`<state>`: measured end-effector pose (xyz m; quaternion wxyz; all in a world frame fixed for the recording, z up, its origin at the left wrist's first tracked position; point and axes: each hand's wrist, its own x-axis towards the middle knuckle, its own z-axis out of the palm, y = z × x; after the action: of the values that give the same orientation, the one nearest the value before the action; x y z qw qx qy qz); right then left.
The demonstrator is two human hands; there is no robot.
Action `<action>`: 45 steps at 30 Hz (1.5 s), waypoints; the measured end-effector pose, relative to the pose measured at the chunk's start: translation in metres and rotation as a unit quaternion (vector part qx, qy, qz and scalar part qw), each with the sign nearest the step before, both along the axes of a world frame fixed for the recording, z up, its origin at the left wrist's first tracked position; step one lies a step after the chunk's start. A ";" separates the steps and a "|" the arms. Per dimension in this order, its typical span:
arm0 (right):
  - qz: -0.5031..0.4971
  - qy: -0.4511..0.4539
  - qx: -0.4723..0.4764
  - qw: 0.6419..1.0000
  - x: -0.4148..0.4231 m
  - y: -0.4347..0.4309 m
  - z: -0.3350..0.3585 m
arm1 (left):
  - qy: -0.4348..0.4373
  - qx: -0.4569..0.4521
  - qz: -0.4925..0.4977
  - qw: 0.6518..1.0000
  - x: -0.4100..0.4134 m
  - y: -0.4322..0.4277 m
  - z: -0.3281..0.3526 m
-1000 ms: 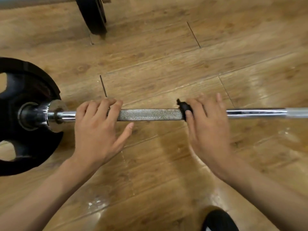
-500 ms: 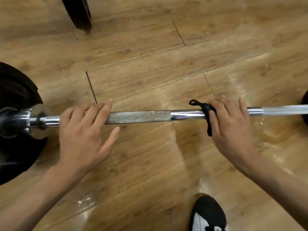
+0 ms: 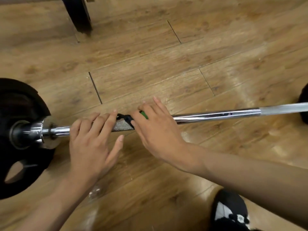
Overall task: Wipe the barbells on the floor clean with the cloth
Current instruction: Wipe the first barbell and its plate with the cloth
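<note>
Barbell lying on the wooden floor, its bar running from 1 black plate at the left to a 2nd dark plate at the right margin. The left hand rests on the bar beside the collar, fingers straight and thumb spread, clamping nothing. The right hand wraps the black cloth over the bar at the end of the knurled section, thumb on the near side, fingers on the far side.

Likely risks: the hands sit nearly touching, so a stroke further left would run the cloth into the left fingers; the rough knurl may snag the loose cloth tail; the bar may roll on its plates, since the flat left hand only steadies it; motion blur suggests fast strokes, which could skip patches.

Open room: the long chrome run to the right is free, bare boards lie beyond the bar, a 2nd barbell's plate stands well apart at the far side, and a shoe sits on the near side
</note>
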<state>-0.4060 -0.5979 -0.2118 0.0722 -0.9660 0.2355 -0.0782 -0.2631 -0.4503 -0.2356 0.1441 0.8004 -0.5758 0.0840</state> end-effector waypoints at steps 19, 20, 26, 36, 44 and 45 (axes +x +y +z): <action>-0.026 -0.043 0.001 0.999 -0.083 0.013 -0.003 | -0.012 0.107 -0.018 0.994 -0.033 0.045 0.009; -0.014 -0.049 0.009 0.999 -0.062 0.027 -0.004 | -0.015 0.116 -0.024 0.993 -0.032 0.048 0.011; 0.059 -0.037 0.013 0.997 -0.019 0.044 0.001 | -0.009 0.148 -0.008 0.989 -0.041 0.059 0.020; -0.036 0.004 -0.038 0.999 -0.192 -0.036 0.009 | -0.010 0.100 -0.006 0.995 -0.057 0.078 0.005; -0.056 -0.030 -0.002 0.998 -0.122 0.027 0.006 | -0.034 0.087 0.007 0.996 -0.075 0.084 -0.006; -0.035 -0.042 0.011 0.998 -0.102 0.044 0.004 | -0.036 0.090 0.003 0.995 -0.075 0.086 -0.006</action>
<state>-0.5076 -0.5544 -0.2075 0.0895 -0.9524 0.2664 -0.1185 -0.3386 -0.3643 -0.2417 0.0502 0.8082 -0.5836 0.0608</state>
